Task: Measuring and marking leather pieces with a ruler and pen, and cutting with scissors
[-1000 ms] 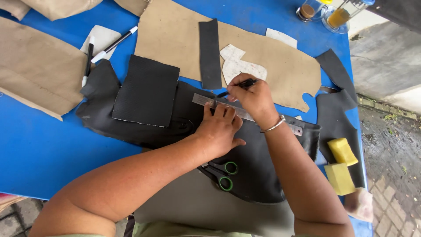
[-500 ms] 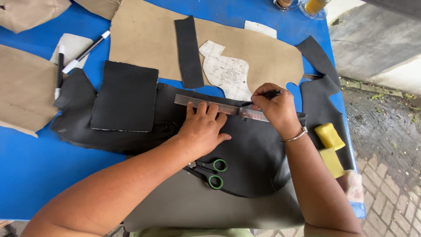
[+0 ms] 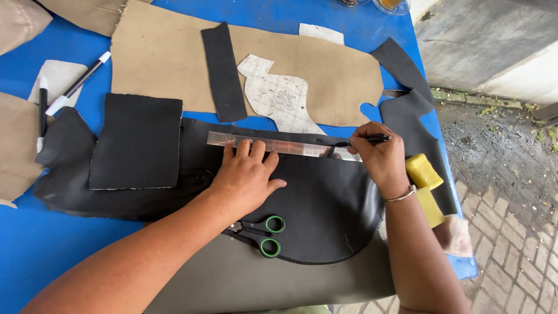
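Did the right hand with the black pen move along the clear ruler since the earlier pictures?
Yes. The right hand with the black pen has slid rightward along the clear plastic ruler, away from the left hand pressing it.

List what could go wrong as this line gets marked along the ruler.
The left hand presses only the ruler's left part; the end near the pen in the right hand may swing, bending the line. The black leather may creep on the blue table. The scissors lie under the forearm and could snag.
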